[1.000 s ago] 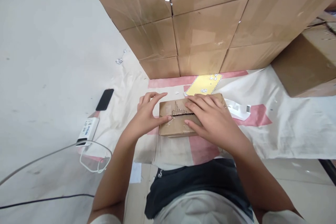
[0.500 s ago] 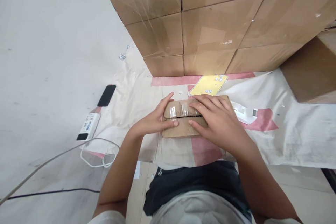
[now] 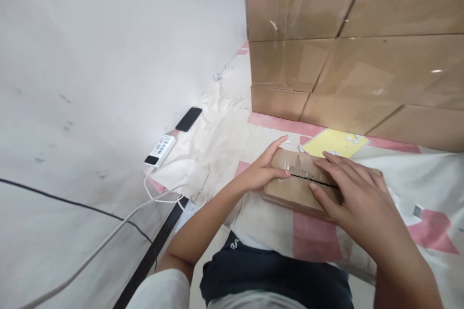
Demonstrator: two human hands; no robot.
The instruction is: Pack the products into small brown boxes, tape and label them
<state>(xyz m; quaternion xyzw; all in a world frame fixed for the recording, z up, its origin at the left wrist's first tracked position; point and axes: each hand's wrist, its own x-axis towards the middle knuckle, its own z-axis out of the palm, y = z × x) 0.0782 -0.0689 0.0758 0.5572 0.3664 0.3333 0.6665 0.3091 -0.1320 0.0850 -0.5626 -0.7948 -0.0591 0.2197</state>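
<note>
A small brown cardboard box [image 3: 295, 188] lies on a white and pink cloth [image 3: 224, 140] on the floor in front of me. Its top flaps meet at a dark seam with clear tape over the left part. My left hand [image 3: 263, 171] grips the box's left end, thumb on top and fingers along the far edge. My right hand [image 3: 353, 198] lies flat on the top with fingers spread, pressing the flaps down over the seam.
A wall of large taped cardboard cartons [image 3: 348, 38] stands just behind the box. A yellow sheet [image 3: 333, 142] lies between them. To the left lie a black phone [image 3: 188, 119], a white power bank [image 3: 160, 150] and white cables [image 3: 159, 198].
The view has swung left and tilted. My left hand has closed onto the box's left end from hovering beside it. My right hand stays flat on top.
</note>
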